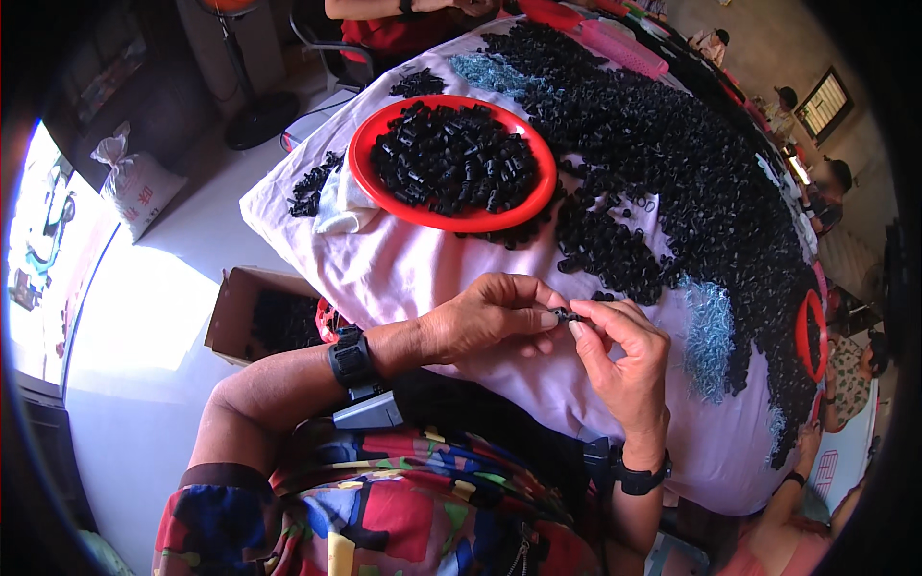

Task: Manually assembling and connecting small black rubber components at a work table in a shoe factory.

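Over the near edge of a table with a pale pink cloth [403, 274], my left hand [495, 317] and my right hand [629, 355] meet fingertip to fingertip. Both pinch one small black plastic part [565, 314], mostly covered by the fingers, so its exact kind does not show. Beyond my left hand stands a red plastic plate [423, 218] heaped with similar black parts [451, 158]. A large spread of loose black parts [663, 163] covers the table ahead and to the right. Right of my right hand lies a patch of thin light-blue pieces [709, 336].
Below the table's left edge sits an open cardboard box [226, 317] with dark contents. A white sack [139, 182] and a standing fan [259, 120] are on the floor. A pink basket [624, 48] and another red plate [812, 336] lie farther off. Other people sit around the table.
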The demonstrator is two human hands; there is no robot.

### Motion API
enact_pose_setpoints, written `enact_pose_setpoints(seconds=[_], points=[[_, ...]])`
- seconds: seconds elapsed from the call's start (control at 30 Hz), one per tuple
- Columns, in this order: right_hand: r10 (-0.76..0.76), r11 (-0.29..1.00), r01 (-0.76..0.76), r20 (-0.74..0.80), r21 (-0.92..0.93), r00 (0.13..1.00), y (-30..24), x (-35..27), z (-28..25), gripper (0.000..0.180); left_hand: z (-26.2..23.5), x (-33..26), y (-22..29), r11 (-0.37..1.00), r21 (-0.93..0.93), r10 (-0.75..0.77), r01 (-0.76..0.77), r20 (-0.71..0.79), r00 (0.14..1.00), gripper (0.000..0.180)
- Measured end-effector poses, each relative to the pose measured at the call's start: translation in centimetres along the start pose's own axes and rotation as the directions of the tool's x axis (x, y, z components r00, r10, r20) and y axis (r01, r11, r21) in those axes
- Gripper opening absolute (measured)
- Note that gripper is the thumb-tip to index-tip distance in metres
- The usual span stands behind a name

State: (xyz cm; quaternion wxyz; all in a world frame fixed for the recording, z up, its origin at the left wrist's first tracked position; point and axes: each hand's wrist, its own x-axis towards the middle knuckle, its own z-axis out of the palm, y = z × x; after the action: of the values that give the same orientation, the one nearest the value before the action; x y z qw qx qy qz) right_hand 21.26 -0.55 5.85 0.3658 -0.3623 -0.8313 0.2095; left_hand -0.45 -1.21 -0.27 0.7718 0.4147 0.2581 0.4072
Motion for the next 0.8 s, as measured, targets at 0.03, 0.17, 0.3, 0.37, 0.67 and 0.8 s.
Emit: enact_pose_setpoints(seconds=[0.03, 0.17, 0.3, 0.37, 0.67, 0.8], points=[[-0.045, 0.999, 0.045, -0.014, -0.011, 0.999, 0.1, 0.05, 0.12, 0.025, 0.05, 0.02, -0.12, 0.999, -0.033, 0.011, -0.011, -0.013, 1.0, 0.021], [-0.014, 1.0, 0.014, 0.001, -0.023, 1.0, 0.04, -0.19, 0.16, 0.025, 0.17, 0.14, -0.29, 1.0, -0.021, 0.015, -0.016, -0.042, 0.999, 0.022], [-0.022, 0.999, 0.022, 0.013, -0.032, 1.0, -0.2, -0.18, 0.13, 0.025, 0.44, 0.03, -0.32, 0.999, 0.039, 0.015, -0.012, -0.08, 0.997, 0.022], [-0.03, 0.999, 0.03, 0.019, -0.038, 0.999, -0.27, -0.14, 0.2, 0.025, 0.52, -0.04, -0.22, 0.997, 0.075, 0.017, -0.011, -0.074, 0.997, 0.021], [0.101, 0.994, -0.101, -0.005, 0.03, 0.995, -0.48, -0.38, 0.13, 0.022, 0.87, -0.11, 0.01, 0.984, 0.172, 0.073, -0.056, -0.094, 0.993, 0.022], [-0.023, 0.998, 0.023, 0.011, -0.053, 1.0, -0.31, -0.15, 0.13, 0.021, 0.94, -0.19, 0.1, 0.98, 0.185, 0.093, -0.074, -0.092, 0.991, 0.02]])
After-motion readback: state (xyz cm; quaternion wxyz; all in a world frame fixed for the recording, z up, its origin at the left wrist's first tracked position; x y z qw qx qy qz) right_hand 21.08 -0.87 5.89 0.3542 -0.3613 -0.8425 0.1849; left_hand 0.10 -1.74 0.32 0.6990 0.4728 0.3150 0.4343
